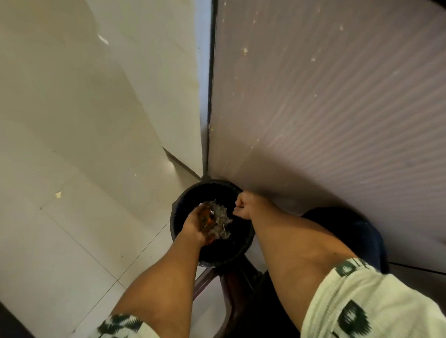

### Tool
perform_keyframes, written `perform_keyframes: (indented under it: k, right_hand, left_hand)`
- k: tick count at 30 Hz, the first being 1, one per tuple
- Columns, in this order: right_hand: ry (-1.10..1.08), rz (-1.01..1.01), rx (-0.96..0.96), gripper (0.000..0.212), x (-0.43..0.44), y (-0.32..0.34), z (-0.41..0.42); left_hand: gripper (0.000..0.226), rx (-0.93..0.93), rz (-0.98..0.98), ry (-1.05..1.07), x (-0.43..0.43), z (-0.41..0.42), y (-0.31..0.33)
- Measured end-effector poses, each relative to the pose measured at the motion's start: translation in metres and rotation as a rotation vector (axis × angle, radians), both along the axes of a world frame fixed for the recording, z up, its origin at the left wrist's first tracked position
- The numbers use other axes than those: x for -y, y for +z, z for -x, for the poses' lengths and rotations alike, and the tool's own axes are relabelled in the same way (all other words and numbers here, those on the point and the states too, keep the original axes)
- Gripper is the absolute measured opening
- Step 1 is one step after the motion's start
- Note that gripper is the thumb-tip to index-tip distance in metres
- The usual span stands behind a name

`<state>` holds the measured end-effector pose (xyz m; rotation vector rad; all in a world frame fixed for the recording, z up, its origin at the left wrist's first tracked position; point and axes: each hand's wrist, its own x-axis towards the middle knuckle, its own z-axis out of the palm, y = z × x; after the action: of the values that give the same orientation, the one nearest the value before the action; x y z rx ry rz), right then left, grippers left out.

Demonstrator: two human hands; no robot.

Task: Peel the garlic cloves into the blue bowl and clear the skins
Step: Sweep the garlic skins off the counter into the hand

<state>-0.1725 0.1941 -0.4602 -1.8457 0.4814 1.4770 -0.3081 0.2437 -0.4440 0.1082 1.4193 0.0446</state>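
A black bin (222, 258) stands on the floor at the table's corner. My left hand (192, 226) holds a small orange and dark patterned thing (206, 219) tilted over the bin's mouth. A clump of pale, papery garlic skins (221, 222) lies against it, inside the bin's opening. My right hand (247, 203) is curled at the bin's far right rim and appears to grip it. No garlic cloves and no blue bowl are in view.
The grey ribbed table top (343, 111) fills the right side, with small pale skin bits (245, 50) scattered on it. A scrap (58, 194) lies on the glossy floor tiles. A dark wooden chair frame (230, 287) sits just below the bin.
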Motion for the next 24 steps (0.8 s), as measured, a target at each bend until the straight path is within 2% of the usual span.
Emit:
perform_keyframes:
  k: [2,3,6,8,10,11,13,14,16,18,21,22,23,24]
  right_hand:
    - [-0.079,-0.028,-0.002,0.043,-0.004,-0.021,-0.003]
    - [-0.117,0.021,0.006,0.044,-0.007,-0.005,0.0]
    - [-0.149,-0.009,-0.001,0.017,-0.012,0.017,0.009]
    - [-0.088,-0.015,-0.019,0.022,-0.007,0.023,0.01]
    - [-0.02,0.033,0.041,0.033,-0.01,0.022,0.008]
    - [0.02,0.06,0.082,0.034,-0.01,0.021,0.008]
    - [0.069,0.088,0.045,0.025,-0.012,0.017,0.011]
    - [0.087,0.093,-0.009,0.017,-0.012,0.014,0.014]
    - [0.177,0.145,-0.029,0.031,-0.011,0.011,0.018]
    - [0.27,0.167,-0.044,0.033,-0.009,0.002,0.018]
    - [0.233,0.146,-0.015,0.03,-0.007,0.001,0.014]
    - [0.194,0.136,-0.031,0.021,-0.007,0.001,0.012]
    - [0.172,0.132,-0.055,0.008,-0.003,0.007,0.013]
    - [0.141,0.13,-0.064,0.013,-0.001,0.005,0.011]
  left_hand:
    - [0.029,-0.021,-0.052,0.01,-0.001,0.003,-0.012]
    - [0.026,-0.048,-0.08,0.02,-0.001,0.004,-0.02]
    - [0.028,-0.12,-0.183,0.076,-0.002,0.008,-0.031]
    - [0.029,-0.096,-0.183,0.02,0.0,0.007,-0.027]
    - [0.034,-0.053,-0.186,-0.007,0.003,0.005,-0.027]
    - [0.038,-0.063,-0.23,-0.075,0.002,0.005,-0.026]
    - [0.044,-0.134,-0.317,-0.174,0.003,0.004,-0.032]
    - [0.042,-0.137,-0.314,-0.177,0.003,0.003,-0.037]
    - [0.044,-0.107,-0.295,-0.184,0.005,0.002,-0.036]
    - [0.052,-0.047,-0.249,-0.123,0.008,0.001,-0.041]
    - [0.057,-0.066,-0.265,-0.18,0.01,0.002,-0.038]
    - [0.052,-0.081,-0.283,-0.186,0.01,0.006,-0.043]
    - [0.038,-0.116,-0.276,-0.166,0.011,0.008,-0.045]
    - [0.017,-0.162,-0.277,-0.177,0.009,0.01,-0.044]
